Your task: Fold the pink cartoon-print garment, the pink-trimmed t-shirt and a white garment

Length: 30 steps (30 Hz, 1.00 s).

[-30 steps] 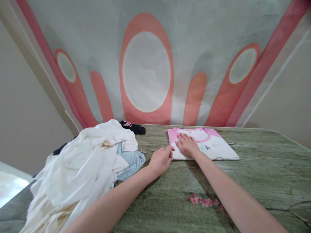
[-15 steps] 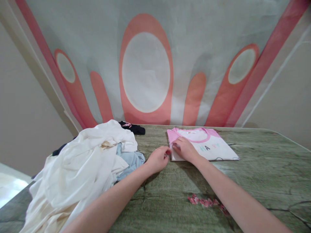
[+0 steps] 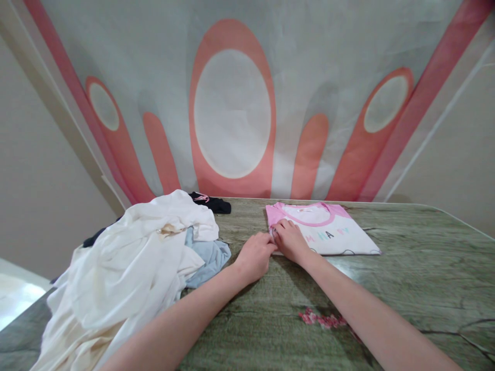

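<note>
A folded white T-shirt (image 3: 340, 241) with pink shoulders, a pink neckband and coloured letters lies flat on the table, collar toward the wall. My left hand (image 3: 256, 257) is at its near left corner, fingers closed on the edge. Just beside it, my right hand (image 3: 291, 241) rests over the shirt's left side, its fingers curled and pinching the same edge. The fingertips of both hands almost meet, and they hide the corner itself.
On the left a loose heap of white clothes (image 3: 127, 268) spreads over the wood-patterned table (image 3: 417, 278). A light blue garment (image 3: 211, 257) pokes out of it. Behind lies a folded black garment (image 3: 218, 206). A printed wall covering (image 3: 232, 188) rises at the table's back edge.
My left hand has moved right onto the shirt's near left corner. My right hand has shifted slightly left, uncovering more of the lettering. The shirt has stayed in place.
</note>
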{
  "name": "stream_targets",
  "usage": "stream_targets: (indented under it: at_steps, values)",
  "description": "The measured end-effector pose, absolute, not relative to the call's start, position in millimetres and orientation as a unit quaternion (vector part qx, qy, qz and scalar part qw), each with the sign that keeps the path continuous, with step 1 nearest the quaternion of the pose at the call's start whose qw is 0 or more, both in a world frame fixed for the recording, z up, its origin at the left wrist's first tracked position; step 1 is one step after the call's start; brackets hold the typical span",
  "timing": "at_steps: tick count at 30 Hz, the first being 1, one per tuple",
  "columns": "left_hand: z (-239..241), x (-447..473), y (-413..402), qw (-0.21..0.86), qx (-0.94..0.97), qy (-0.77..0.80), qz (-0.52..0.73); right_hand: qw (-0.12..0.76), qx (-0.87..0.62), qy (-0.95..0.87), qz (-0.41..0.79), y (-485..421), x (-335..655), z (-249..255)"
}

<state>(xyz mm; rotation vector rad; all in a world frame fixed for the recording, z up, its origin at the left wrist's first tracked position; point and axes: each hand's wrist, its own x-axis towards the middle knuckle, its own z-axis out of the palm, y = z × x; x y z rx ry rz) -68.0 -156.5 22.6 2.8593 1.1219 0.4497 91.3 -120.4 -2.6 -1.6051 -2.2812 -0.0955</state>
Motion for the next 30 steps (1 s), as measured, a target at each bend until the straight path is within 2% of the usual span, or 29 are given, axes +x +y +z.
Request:
stream_targets:
  at_steps: [9,16,22,30]
  values:
    - [37.7,-68.1,-151.5,-0.087,0.952,0.291,0.045,0.191,-0.568,-0.800,-0.019,-119.2,92.5,-3.3]
    - [35.9,-82.4,-139.0,-0.065,0.944,0.319,0.059,0.225,-0.560,-0.797,0.002,-115.7,93.2,-9.1]
    - [29.3,-73.7,-151.8,-0.022,0.946,0.298,0.128,0.338,-0.541,-0.754,0.157,-98.0,105.8,-14.2]
    - [17.7,-69.2,-162.8,0.044,0.961,0.270,0.035,0.359,-0.581,-0.711,0.166,-77.0,191.8,19.8]
